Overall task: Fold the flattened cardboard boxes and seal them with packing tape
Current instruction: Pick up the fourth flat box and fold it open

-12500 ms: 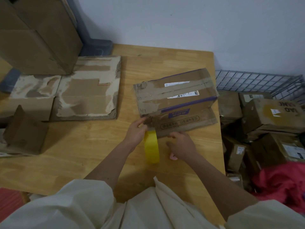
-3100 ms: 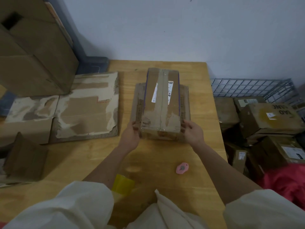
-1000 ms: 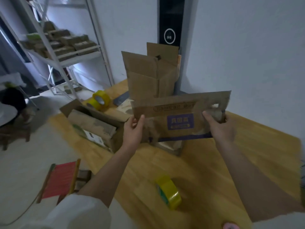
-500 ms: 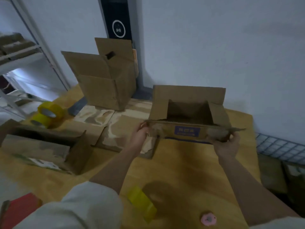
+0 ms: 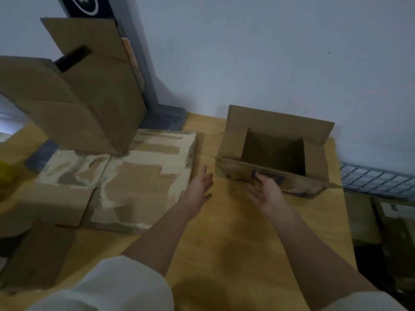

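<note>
Wooden table (image 5: 235, 232) butts against a pale wall (image 5: 269, 52), with a wire rack (image 5: 377, 180) off its right edge. Torn flat cardboard (image 5: 139, 176) lies at the left beneath a tall box (image 5: 89, 113). At the table's far right stands the open box (image 5: 276, 151), mouth up, long side running left to right. Right hand (image 5: 266, 190) touches its near flap, fingers loosely spread; left hand (image 5: 199, 187) hovers open, holding nothing.
</note>
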